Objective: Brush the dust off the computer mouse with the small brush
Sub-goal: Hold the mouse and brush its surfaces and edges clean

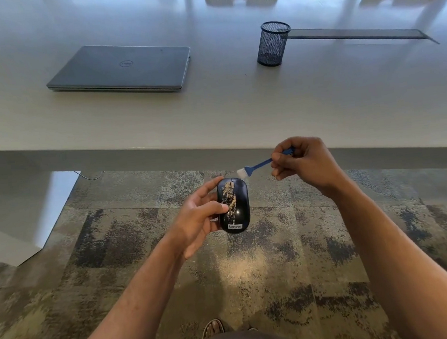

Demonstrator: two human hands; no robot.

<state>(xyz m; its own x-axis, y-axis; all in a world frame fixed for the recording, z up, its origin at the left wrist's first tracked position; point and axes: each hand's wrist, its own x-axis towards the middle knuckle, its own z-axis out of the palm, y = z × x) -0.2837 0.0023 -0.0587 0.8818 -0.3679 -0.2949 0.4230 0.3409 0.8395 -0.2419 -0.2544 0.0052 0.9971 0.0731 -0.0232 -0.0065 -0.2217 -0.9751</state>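
Observation:
My left hand (198,220) grips a black computer mouse (236,208) over the carpet, in front of the table edge. Its thumb lies on the mouse's top and its fingers wrap the left side. A streak of tan dust runs down the left half of the mouse's top. My right hand (304,163) pinches the blue handle of a small brush (257,165). The brush's white bristles hover just above and to the right of the mouse's front end, a little apart from it.
A pale table (212,111) spans the upper half of the view. On it lie a shut grey laptop (121,68) and a dark mesh pen cup (273,43). Below is patterned carpet (115,246) with a pale dusty patch, and a sandalled foot (213,328).

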